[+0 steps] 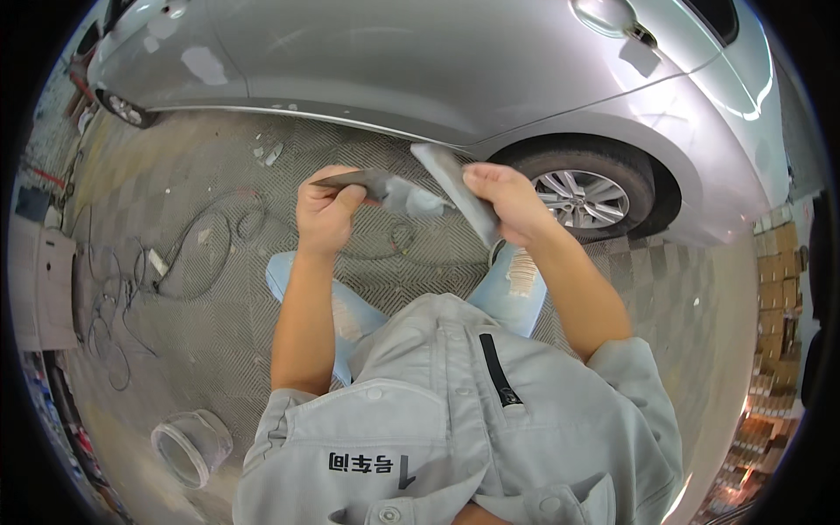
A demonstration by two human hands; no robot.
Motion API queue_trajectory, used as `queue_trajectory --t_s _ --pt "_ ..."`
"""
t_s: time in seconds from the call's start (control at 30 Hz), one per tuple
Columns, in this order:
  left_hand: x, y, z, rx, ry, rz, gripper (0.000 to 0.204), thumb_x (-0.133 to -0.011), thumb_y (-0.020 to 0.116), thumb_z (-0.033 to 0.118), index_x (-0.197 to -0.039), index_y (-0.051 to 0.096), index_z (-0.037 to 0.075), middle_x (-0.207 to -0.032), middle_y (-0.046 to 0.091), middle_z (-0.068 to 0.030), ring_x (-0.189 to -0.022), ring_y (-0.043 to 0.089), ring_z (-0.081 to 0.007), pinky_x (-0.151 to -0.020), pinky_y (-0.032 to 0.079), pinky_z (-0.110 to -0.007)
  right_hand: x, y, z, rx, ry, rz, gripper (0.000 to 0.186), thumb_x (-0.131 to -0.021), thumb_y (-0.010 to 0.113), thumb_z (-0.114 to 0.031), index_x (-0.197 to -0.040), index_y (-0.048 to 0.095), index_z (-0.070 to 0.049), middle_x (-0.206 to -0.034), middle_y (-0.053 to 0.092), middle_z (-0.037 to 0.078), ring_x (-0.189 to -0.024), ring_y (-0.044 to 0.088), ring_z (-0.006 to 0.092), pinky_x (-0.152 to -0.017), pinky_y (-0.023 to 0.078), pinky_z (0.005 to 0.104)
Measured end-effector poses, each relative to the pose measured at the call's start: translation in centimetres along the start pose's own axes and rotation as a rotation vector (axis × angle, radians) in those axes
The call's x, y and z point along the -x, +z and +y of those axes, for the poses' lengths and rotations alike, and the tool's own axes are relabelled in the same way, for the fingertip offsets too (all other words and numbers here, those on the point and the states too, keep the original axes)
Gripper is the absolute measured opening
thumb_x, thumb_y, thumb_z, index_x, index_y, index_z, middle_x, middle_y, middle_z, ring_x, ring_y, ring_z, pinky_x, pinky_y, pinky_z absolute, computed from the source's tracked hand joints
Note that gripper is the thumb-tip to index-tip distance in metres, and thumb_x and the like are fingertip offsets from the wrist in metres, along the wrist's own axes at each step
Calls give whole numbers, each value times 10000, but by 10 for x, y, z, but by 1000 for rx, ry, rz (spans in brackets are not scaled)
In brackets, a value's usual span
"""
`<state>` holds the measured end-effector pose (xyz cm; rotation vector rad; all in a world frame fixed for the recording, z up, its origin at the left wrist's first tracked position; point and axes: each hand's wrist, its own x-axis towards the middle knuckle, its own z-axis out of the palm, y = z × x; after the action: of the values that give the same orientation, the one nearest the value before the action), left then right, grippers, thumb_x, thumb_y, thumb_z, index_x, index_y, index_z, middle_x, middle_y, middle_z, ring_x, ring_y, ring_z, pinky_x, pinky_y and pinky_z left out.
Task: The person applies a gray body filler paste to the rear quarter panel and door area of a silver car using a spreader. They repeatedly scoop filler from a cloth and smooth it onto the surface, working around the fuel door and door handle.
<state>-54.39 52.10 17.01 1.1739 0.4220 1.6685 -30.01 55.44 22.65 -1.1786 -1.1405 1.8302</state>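
Observation:
My left hand (325,214) is closed on a dark, flat putty spreader (357,180), thumb on top. A lump of pale grey putty (411,198) covers the spreader's far end. Pinched in my right hand (512,203) is a long, flat grey spreader (455,191), tilted and slightly blurred. Its face is close to the putty; whether they touch I cannot tell. Both hands are held in front of my body, short of the silver car (376,70). Pale filler patches (204,66) mark the car's side.
The car's wheel (582,194) stands just beyond my right hand. Cables and hoses (206,249) lie looped on the patterned floor at left. A translucent bucket (194,446) is at lower left, a pale panel (44,284) at far left. Stacked boxes (774,324) line the right.

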Motion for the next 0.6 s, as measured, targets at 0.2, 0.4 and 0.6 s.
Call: queue_trajectory --t_s 0.2,0.4,0.6 --pt "10 18 -14 124 -191 151 140 -850 578 50 -968 588 -23 -908 638 -100 -761 644 -191 -624 567 -302 -1 -6 -7 72 -507 211 217 -875 535 -65 -1086 528 -16 -818 623 21 -680 554 94 -588 441 256" --pt "17 30 -23 162 -191 452 147 -883 541 78 -1011 584 19 -913 644 -71 -726 643 -162 -570 561 -284 15 4 6 954 -890 129 168 -781 602 -80 -941 651 -95 -751 632 119 -614 594 278 -549 455 307" --pt "19 -8 0 273 -104 593 171 -912 499 112 -1067 546 59 -919 644 -70 -740 644 -177 -558 552 -280 -6 -39 28 1253 -364 202 214 -825 536 -35 -1016 618 -84 -856 661 98 -727 615 255 -666 475 279"
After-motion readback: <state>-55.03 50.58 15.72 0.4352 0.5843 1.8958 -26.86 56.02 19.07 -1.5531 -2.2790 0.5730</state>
